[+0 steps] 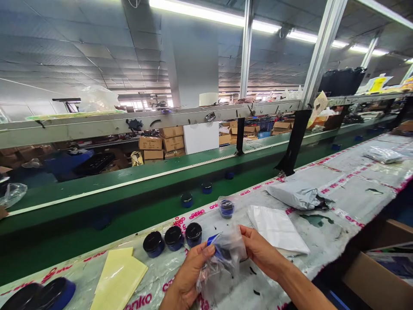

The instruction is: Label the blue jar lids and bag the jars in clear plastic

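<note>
My left hand (192, 270) pinches a clear plastic bag (227, 258) along with a blue item (214, 239) at the bag's upper left. The bag's folds partly hide that item, so its full shape cannot be made out. On the other side, my right hand (263, 249) has its fingers closed on the bag's edge. Just beyond the hands, a blue round container with a dark top (226, 208) sits in clear plastic. Three black-lidded blue round containers (174, 237) stand in a row left of it. A stack of white plastic bags (278, 228) lies beside my right hand.
Yellow paper sheets (118, 280) and larger black-topped blue containers (53, 293) lie at the left. A green conveyor belt (138, 202) beyond the table carries several similar containers. A grey-white package (295, 194) lies to the right, near a black post (292, 146). Cardboard boxes (377, 280) stand lower right.
</note>
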`<state>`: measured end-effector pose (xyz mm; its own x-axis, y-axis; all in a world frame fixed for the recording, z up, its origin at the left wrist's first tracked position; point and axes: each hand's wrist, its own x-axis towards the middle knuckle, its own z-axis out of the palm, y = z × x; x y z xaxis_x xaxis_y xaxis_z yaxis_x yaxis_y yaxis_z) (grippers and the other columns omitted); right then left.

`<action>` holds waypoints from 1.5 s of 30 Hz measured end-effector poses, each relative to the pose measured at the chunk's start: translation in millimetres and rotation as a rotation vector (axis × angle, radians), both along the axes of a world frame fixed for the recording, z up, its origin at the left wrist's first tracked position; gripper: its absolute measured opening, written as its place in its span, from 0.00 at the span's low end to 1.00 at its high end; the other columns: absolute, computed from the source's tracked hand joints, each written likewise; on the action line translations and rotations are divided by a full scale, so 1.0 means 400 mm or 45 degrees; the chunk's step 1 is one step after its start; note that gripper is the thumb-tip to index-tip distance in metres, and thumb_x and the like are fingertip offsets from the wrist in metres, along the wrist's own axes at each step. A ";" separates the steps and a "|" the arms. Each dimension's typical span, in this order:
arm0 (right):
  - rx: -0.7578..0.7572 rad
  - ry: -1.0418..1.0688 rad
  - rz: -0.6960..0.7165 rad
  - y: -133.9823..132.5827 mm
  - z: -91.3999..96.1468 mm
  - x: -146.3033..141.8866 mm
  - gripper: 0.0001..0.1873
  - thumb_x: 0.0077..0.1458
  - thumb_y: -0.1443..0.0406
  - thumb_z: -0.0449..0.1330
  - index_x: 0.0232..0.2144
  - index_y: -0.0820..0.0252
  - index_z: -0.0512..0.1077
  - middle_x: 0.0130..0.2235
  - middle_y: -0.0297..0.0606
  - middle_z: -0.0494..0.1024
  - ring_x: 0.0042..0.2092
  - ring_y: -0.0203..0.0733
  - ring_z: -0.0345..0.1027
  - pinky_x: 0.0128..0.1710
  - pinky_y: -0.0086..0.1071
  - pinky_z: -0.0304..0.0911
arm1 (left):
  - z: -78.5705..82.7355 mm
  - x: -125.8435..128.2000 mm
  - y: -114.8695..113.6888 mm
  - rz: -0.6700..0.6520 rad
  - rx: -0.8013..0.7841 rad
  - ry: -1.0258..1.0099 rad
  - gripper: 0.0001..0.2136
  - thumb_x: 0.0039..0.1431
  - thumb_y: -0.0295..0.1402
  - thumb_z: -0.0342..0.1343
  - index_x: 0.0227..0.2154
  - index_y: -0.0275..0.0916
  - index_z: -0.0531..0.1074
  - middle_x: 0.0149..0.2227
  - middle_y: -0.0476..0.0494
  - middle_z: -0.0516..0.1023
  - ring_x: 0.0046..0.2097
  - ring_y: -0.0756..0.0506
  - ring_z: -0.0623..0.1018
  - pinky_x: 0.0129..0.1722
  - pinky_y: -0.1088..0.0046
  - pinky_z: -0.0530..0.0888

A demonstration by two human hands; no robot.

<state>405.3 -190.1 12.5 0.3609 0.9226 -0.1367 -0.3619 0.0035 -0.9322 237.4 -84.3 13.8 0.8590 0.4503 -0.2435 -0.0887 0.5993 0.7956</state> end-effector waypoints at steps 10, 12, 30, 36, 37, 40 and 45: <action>0.044 -0.029 -0.054 0.030 -0.028 -0.047 0.20 0.44 0.50 0.71 0.29 0.59 0.77 0.25 0.34 0.77 0.30 0.42 0.69 0.32 0.32 0.62 | -0.014 0.008 -0.019 0.042 -0.078 -0.201 0.18 0.54 0.44 0.67 0.40 0.36 0.79 0.35 0.38 0.85 0.41 0.39 0.83 0.48 0.63 0.75; 0.045 -0.043 -0.047 0.038 -0.030 -0.040 0.21 0.41 0.49 0.72 0.27 0.58 0.76 0.25 0.33 0.75 0.29 0.41 0.67 0.31 0.32 0.61 | -0.011 0.011 -0.017 -0.039 -0.031 -0.259 0.19 0.54 0.44 0.67 0.43 0.36 0.78 0.35 0.39 0.84 0.39 0.40 0.83 0.46 0.65 0.75; 0.028 -0.640 0.000 -0.012 0.047 0.111 0.22 0.53 0.58 0.65 0.51 0.55 0.74 0.53 0.42 0.77 0.56 0.51 0.67 0.56 0.43 0.60 | 0.059 0.089 0.001 0.267 1.590 0.384 0.05 0.58 0.33 0.60 0.28 0.42 0.79 0.40 0.43 0.83 0.44 0.40 0.79 0.46 0.66 0.69; -0.146 -1.014 0.068 -0.020 0.014 0.051 0.40 0.48 0.61 0.67 0.63 0.57 0.65 0.65 0.46 0.67 0.65 0.57 0.59 0.65 0.50 0.52 | 0.078 0.107 -0.014 0.272 1.611 0.388 0.07 0.59 0.35 0.59 0.35 0.44 0.82 0.36 0.45 0.85 0.39 0.40 0.80 0.42 0.67 0.69; -0.144 -1.028 0.053 -0.010 0.011 0.039 0.36 0.49 0.60 0.66 0.61 0.57 0.67 0.62 0.45 0.71 0.62 0.57 0.63 0.62 0.48 0.56 | 0.083 0.101 -0.019 0.284 1.617 0.356 0.07 0.59 0.34 0.59 0.36 0.44 0.82 0.38 0.46 0.85 0.41 0.41 0.80 0.43 0.68 0.69; -0.116 -1.038 -0.020 0.020 -0.005 0.014 0.20 0.53 0.58 0.62 0.48 0.56 0.76 0.47 0.40 0.82 0.47 0.53 0.74 0.47 0.40 0.67 | 0.103 0.066 -0.023 0.392 1.548 0.268 0.06 0.60 0.34 0.59 0.35 0.43 0.81 0.38 0.46 0.83 0.41 0.43 0.79 0.43 0.71 0.69; -0.150 -1.001 -0.156 0.035 -0.047 0.031 0.18 0.57 0.51 0.56 0.36 0.57 0.78 0.37 0.38 0.82 0.39 0.49 0.75 0.39 0.36 0.68 | 0.123 -0.018 0.021 0.628 1.031 0.314 0.16 0.57 0.48 0.60 0.30 0.39 0.79 0.30 0.46 0.79 0.32 0.46 0.73 0.33 0.74 0.67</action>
<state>417.6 -176.2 -6.2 0.4894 0.8657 0.1054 0.3970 -0.1135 -0.9108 230.2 -75.8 63.0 0.4959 0.8553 0.1501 0.0409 -0.1956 0.9798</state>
